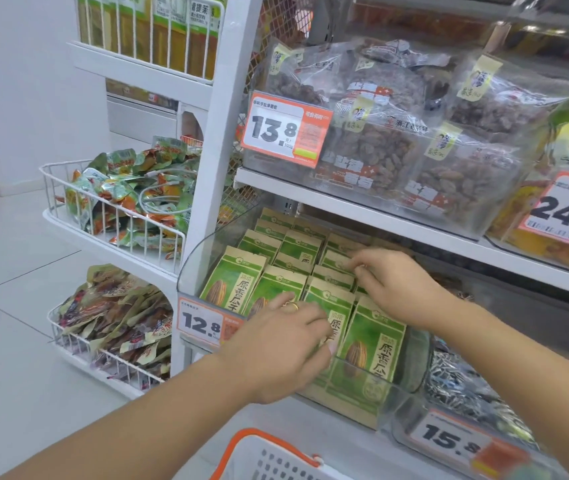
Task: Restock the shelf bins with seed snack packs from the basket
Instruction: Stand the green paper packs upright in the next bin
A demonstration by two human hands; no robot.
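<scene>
Green and tan seed snack packs (375, 344) stand upright in rows inside a clear plastic shelf bin (207, 251) tagged 12.8. My left hand (286, 348) rests on a front-row pack, its fingers curled over the pack's top edge. My right hand (394, 285) reaches deeper into the bin and pinches the tops of packs in the rows behind. At the bottom edge of the view, the rim of a white basket with an orange handle (262, 441) shows below the bin; its contents are hidden.
Above the bin, a shelf holds clear bags of dried fruit (373, 140) tagged 13.8. A second clear bin (449, 410), tagged 15.8, sits to the right. A white wire rack (113, 209) on the left holds loose snack packets. The floor is pale tile.
</scene>
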